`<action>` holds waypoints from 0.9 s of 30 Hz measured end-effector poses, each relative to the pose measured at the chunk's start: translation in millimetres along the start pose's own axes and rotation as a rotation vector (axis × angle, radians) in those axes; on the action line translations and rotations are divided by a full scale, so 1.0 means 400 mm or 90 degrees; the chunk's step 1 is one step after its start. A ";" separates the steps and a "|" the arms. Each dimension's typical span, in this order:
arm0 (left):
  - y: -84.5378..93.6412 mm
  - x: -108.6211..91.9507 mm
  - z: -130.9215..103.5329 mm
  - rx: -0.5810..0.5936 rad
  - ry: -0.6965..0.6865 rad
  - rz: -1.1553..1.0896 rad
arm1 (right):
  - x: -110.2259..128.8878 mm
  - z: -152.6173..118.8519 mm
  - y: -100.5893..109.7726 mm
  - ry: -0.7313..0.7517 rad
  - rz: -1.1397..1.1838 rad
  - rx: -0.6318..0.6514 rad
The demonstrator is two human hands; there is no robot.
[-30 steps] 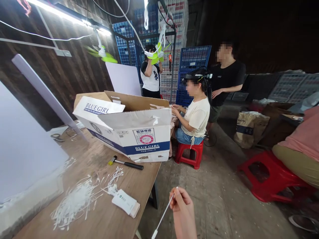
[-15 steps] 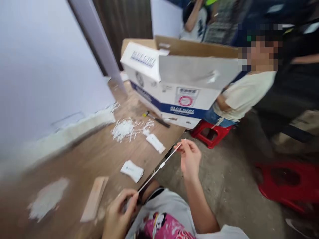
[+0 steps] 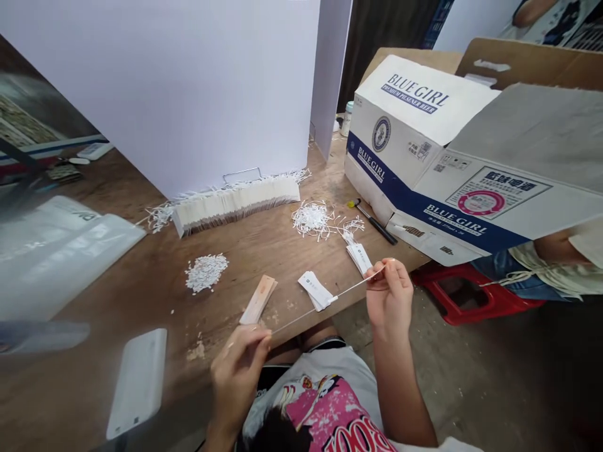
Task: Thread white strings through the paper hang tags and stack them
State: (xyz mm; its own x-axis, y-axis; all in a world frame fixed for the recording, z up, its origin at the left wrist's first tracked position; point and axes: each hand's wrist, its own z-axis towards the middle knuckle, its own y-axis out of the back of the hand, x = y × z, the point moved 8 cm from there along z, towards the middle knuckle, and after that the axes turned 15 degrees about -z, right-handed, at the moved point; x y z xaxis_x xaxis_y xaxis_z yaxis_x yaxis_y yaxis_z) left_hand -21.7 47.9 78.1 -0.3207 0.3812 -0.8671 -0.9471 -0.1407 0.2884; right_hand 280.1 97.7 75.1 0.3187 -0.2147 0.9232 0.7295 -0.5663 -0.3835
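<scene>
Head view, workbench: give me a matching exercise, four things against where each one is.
Things:
1. white strand
2. cardboard box
3. row of tags
4. small pellets

Places:
A. foot of the white board
B. stretched between both hands
C. loose pile on the bare wood
D. right end of the table

Pairs: 1-B, 2-D, 3-A, 4-C

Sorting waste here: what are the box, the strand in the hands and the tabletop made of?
Box: corrugated cardboard, printed white outside, raw brown flaps. Strand: thin, white, stretched straight between left hand and right hand; probably plastic, possibly string. Tabletop: brown wood grain, matte, maybe laminate.
</scene>
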 end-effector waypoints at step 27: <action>-0.045 0.027 0.001 0.046 0.044 -0.127 | 0.065 -0.036 -0.088 0.047 0.232 0.203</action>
State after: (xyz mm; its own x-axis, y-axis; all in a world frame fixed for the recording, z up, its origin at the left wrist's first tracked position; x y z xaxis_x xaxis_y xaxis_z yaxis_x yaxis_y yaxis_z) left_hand -8.1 55.1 63.8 -0.1279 0.3307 -0.9350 -0.9909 -0.0026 0.1346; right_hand 254.1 100.7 113.2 0.5519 -0.4165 0.7224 0.7316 -0.1740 -0.6592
